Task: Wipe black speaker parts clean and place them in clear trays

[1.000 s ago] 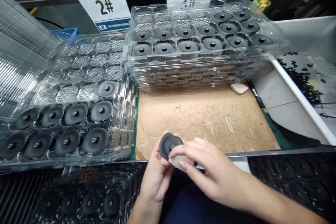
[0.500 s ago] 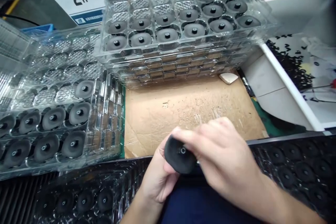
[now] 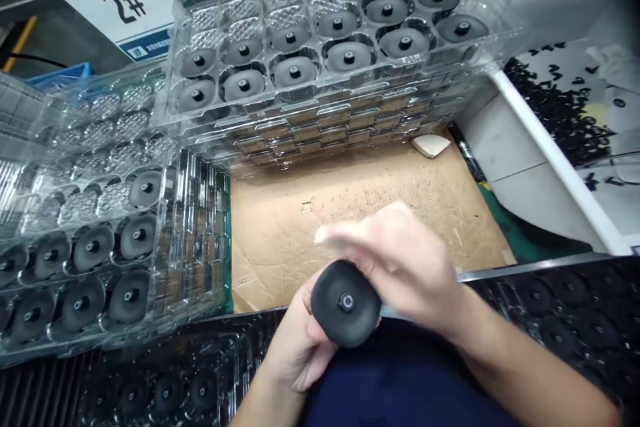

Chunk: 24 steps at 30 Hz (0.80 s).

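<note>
Your right hand (image 3: 407, 263) has swung off the front of the black disc (image 3: 336, 325), too blurry to tell its grip; your left hand (image 3: 300, 340) has got it by the cardboard (image 3: 273, 233) edge, open room beyond. Sign (image 3: 117, 10) says "2#".

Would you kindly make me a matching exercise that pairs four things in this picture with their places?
Things:
1. Loose black disc
2. Pale wedge-shaped piece
3. Paper sign reading 2#
4. Scattered small black parts

Places:
A. Beyond the white ledge at the right
B. In the left hand
C. At the upper left of the picture
D. On the brown cardboard, near its far right corner

Pairs: 1-B, 2-D, 3-C, 4-A
</note>
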### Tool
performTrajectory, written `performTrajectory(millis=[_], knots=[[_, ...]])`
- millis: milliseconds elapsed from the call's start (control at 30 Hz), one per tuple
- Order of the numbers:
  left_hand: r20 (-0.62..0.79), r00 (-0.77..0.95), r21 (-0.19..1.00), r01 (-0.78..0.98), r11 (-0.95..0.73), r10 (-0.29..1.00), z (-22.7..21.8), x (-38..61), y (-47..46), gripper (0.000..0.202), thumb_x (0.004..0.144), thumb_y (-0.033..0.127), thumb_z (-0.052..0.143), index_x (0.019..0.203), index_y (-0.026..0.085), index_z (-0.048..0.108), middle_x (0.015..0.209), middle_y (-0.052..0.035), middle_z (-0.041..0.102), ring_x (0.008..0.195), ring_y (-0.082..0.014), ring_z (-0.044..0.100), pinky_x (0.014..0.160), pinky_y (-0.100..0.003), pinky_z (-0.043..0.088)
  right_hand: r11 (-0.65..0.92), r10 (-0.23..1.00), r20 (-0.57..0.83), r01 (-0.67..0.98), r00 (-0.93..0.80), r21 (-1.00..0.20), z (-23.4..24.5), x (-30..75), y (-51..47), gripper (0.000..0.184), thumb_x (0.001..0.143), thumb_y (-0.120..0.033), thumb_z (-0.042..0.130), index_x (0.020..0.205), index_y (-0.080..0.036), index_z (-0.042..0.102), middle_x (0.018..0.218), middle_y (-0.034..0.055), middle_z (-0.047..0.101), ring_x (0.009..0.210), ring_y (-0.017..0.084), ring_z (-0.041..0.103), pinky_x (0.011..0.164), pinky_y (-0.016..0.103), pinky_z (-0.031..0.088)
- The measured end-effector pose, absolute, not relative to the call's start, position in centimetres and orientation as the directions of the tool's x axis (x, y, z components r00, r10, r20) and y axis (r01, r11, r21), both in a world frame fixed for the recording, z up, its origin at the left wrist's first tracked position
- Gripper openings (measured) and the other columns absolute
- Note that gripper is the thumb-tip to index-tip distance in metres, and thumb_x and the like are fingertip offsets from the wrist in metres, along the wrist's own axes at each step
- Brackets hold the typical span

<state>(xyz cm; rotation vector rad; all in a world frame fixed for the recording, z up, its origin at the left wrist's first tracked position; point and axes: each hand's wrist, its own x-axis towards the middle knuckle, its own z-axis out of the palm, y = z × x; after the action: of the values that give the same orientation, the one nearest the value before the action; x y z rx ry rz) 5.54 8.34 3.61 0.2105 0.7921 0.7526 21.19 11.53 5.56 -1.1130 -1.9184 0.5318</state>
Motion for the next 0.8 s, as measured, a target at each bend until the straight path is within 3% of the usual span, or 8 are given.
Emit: performTrajectory(millis=[67,133,333,433,533,633,733,800], knots=[[-0.494,0.546,0.365,-0.576,0.731,0.677,4.0,5.5,8.6,0.06,0.053,0.034,0.086,0.109,0.025,0.067,0.111,-0.0043,0.071,0.099,-0.0261,0.068,0.079,-0.029,0.057,0.252,0.96,0.277,0.583,-0.047,-0.773,3.5,22.5,11.4,0.023,0.093,-0.019,0.048,0.11,-0.018,0.063,0.098,0.0037,0.07,0.085,0.015,0.061,0.076,0.03,0.043],[-0.436,0.598,0.306,-0.604,0.736,0.672,4.0,5.1,8.7,0.055,0.059,0.032,0.083,0.112,0.026,0.066,0.118,-0.0044,0.068,0.105,-0.025,0.066,0.083,-0.028,0.056,0.085,0.993,0.119,0.567,0.023,-0.819,1.1,23.2,10.4,0.025,0.094,-0.024,0.047,0.114,-0.019,0.061,0.106,0.006,0.068,0.091,0.017,0.062,0.076,0.03,0.046],[-0.486,0.552,0.298,-0.624,0.723,0.677,3.1,4.5,9.0,0.051,0.063,0.034,0.079,0.112,0.025,0.066,0.121,-0.006,0.067,0.103,-0.0238,0.066,0.083,-0.029,0.056,0.05,0.987,-0.037,0.517,-0.158,-0.855,-3.3,22.9,6.5,0.021,0.09,-0.025,0.05,0.099,-0.023,0.069,0.081,0.002,0.072,0.072,0.017,0.065,0.065,0.03,0.05],[-0.516,0.505,0.32,-0.636,0.702,0.692,3.2,4.7,9.2,0.049,0.064,0.034,0.078,0.111,0.025,0.067,0.119,-0.0049,0.068,0.105,-0.0242,0.066,0.086,-0.03,0.055,-0.012,0.997,-0.048,0.516,-0.057,-0.856,-0.9,22.9,7.6,0.022,0.092,-0.023,0.049,0.106,-0.021,0.066,0.092,0.0044,0.071,0.078,0.017,0.065,0.063,0.028,0.049],[-0.515,0.436,0.381,-0.655,0.653,0.738,3.3,5.0,9.1,0.05,0.066,0.03,0.078,0.114,0.027,0.065,0.119,-0.0039,0.068,0.106,-0.0232,0.065,0.087,-0.028,0.055,0.056,0.988,0.122,0.521,0.093,-0.852,3.7,21.7,9.1,0.023,0.092,-0.022,0.049,0.112,-0.022,0.061,0.104,0.0053,0.067,0.091,0.018,0.062,0.07,0.029,0.047],[-0.532,0.35,0.464,-0.642,0.611,0.771,3.1,4.8,8.7,0.052,0.069,0.024,0.078,0.118,0.027,0.062,0.115,-0.0038,0.069,0.106,-0.0193,0.064,0.093,-0.026,0.05,0.367,0.924,0.37,0.511,-0.101,-0.777,7.0,19.6,9.3,0.025,0.093,-0.015,0.044,0.112,-0.014,0.06,0.094,0.0071,0.069,0.083,0.018,0.06,0.075,0.034,0.043],[-0.584,0.258,0.511,-0.62,0.596,0.769,2.9,4.4,8.4,0.057,0.066,0.024,0.08,0.119,0.028,0.06,0.114,-0.0031,0.069,0.105,-0.021,0.065,0.095,-0.03,0.05,0.407,0.892,0.251,0.423,-0.377,-0.81,7.8,18.3,9.0,0.025,0.092,-0.011,0.041,0.106,-0.012,0.062,0.085,0.0052,0.069,0.073,0.016,0.059,0.068,0.032,0.041],[-0.62,0.224,0.515,-0.607,0.605,0.752,2.9,4.4,8.3,0.059,0.062,0.024,0.082,0.117,0.027,0.062,0.11,-0.0026,0.07,0.103,-0.0207,0.066,0.089,-0.026,0.053,0.363,0.89,0.161,0.448,-0.427,-0.817,7.6,17.9,9.1,0.024,0.092,-0.011,0.042,0.102,-0.014,0.063,0.086,0.0038,0.068,0.072,0.016,0.059,0.066,0.031,0.039]])
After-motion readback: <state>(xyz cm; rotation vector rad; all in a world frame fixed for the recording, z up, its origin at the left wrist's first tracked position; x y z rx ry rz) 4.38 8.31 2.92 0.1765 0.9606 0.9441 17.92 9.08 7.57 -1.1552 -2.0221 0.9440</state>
